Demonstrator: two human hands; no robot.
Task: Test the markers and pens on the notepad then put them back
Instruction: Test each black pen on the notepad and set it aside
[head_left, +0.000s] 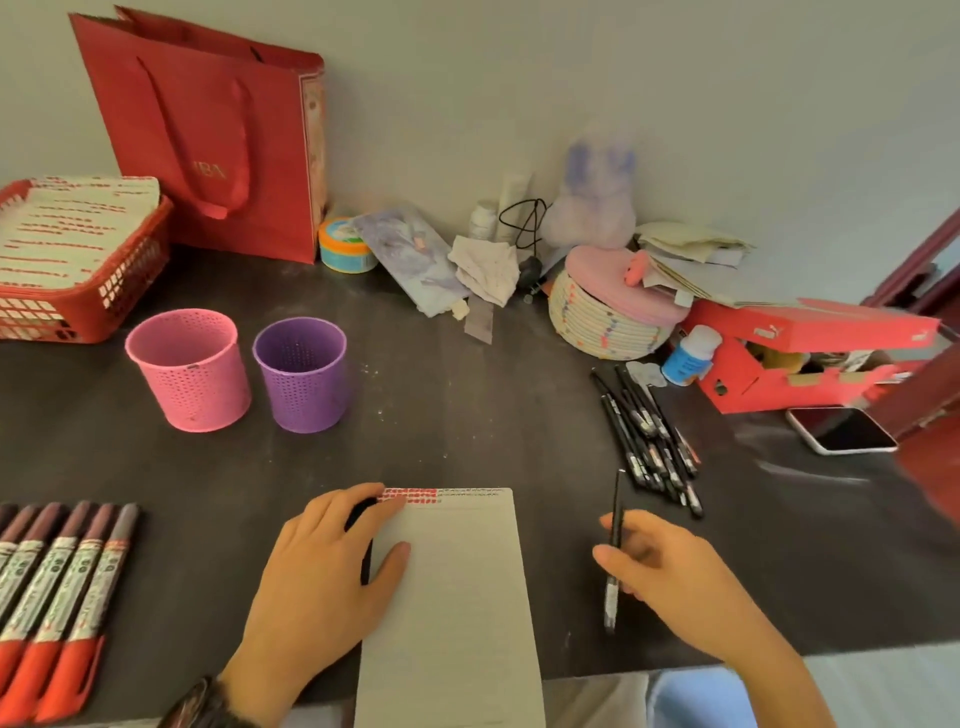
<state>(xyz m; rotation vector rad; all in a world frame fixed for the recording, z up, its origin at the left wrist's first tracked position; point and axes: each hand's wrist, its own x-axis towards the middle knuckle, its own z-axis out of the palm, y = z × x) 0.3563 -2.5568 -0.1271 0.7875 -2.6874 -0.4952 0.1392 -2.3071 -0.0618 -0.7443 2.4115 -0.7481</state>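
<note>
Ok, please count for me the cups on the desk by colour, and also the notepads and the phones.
Pink cup: 1
Purple cup: 1
Notepad: 1
Phone: 1
Total: 4

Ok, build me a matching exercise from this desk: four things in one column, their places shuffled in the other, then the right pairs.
Things
1. pink cup
2. phone
3. markers
4. notepad

Places
A. partly under the left hand
B. just in front of the red shoebox
C. near-left edge of the table
D. left of the purple cup

Pairs: 1-D, 2-B, 3-C, 4-A
</note>
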